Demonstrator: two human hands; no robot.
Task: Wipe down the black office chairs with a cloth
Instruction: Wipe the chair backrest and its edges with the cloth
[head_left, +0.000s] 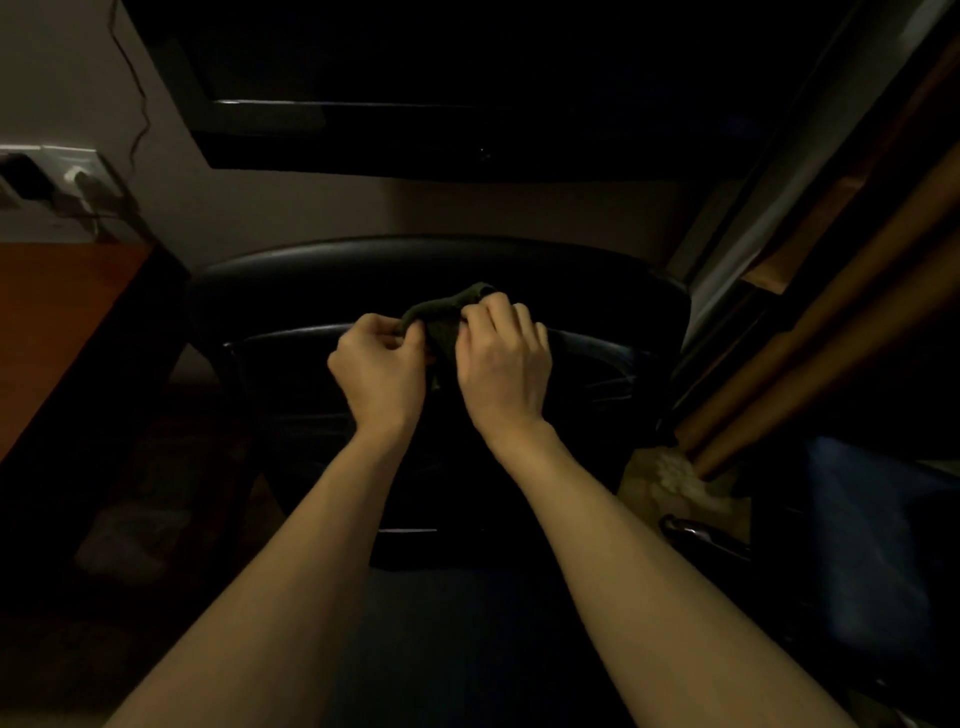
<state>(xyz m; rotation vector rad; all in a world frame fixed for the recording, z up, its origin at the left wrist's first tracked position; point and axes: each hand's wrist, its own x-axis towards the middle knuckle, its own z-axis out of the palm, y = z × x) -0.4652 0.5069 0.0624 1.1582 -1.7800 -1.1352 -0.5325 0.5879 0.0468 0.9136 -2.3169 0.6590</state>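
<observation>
over the black office chair (291, 291) backrest top, both hands pinch a dark cloth (441, 317) bunched btwn them: left hand (376, 371) w/ curled fingers on one edge, right hand (504, 364) on the other. risk: dim light, cloth still wadded, so patches prob get missed
</observation>
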